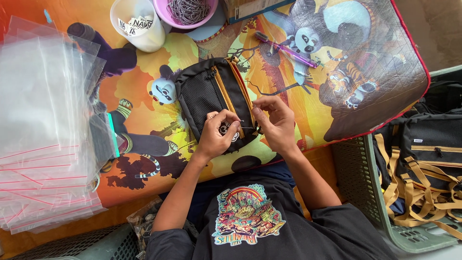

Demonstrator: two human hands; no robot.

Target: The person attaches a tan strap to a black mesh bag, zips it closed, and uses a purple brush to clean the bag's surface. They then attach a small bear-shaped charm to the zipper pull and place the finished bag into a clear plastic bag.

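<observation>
While pinched at its zip, black pouch (211, 96) between both hands (245, 127).

Cartoon-print table (385, 72): black pouch (211, 96), plastic bags (43, 130), cup (137, 24), bowl (187, 12), pen (286, 49).

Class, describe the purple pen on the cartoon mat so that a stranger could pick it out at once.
Start at the colourful cartoon mat covering the table. Look above the small black pouch that both hands are working on, toward the mat's upper middle. The purple pen lies there at a slant, the only slim purple stick, unlike the round white cup and pink bowl.
</observation>
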